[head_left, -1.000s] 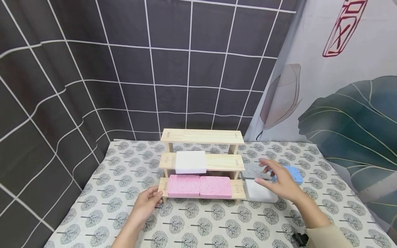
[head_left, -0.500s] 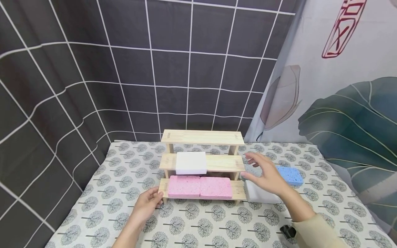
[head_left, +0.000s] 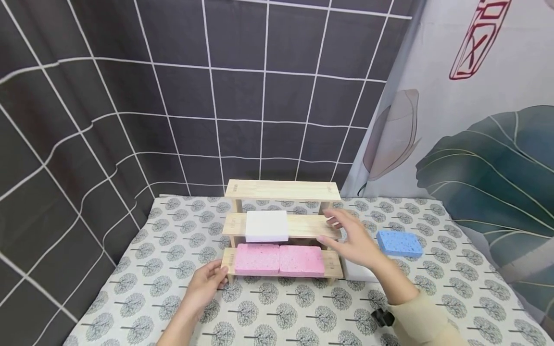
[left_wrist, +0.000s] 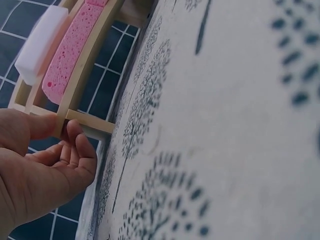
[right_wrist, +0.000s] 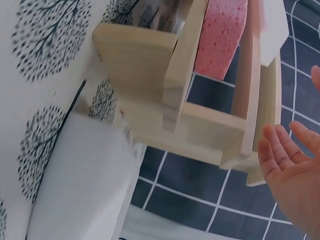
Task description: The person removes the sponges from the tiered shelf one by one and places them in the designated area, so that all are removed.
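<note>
A three-tier wooden shelf (head_left: 283,190) stands on the table. My left hand (head_left: 205,282) pinches the left end of its lowest board, with the thumb over the edge in the left wrist view. Two pink sponges (head_left: 258,259) lie side by side on that board, and a white sponge block (head_left: 266,226) sits on the middle board. Over the right end of the middle board is my right hand (head_left: 356,241), thumb and fingers spread. The right wrist view shows nothing between the fingers (right_wrist: 285,152) of this hand.
Right of the shelf lie a blue sponge (head_left: 400,243) and another white sponge block (head_left: 358,272), the latter partly behind the right hand. A tree-print cloth (head_left: 143,307) covers the table. A dark gridded curtain (head_left: 242,96) hangs behind.
My right hand has moved left from above the loose sponges to the right end of the middle board, uncovering the blue sponge. The left hand has stayed on the lowest board.
</note>
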